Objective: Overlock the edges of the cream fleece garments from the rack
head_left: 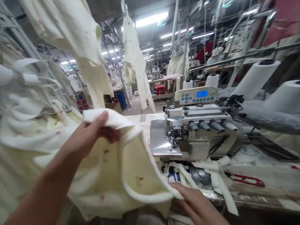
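Observation:
My left hand (93,132) is raised and closed on the top edge of a cream fleece garment piece (122,175) with small red marks, thumb on the cloth's folded edge. My right hand (194,203) lies low at the table's front edge, fingers on the lower end of the garment's white bound edge (145,195). The cloth hangs in a curve between both hands, just left of an overlock sewing machine (194,131) whose presser foot (172,139) stands bare.
White binding strips (211,170) and red thread snips (246,179) lie on the table in front of the machine. Big white rolls (255,78) stand at the right. Cream garments hang overhead (138,62) and pile up at the left (28,125).

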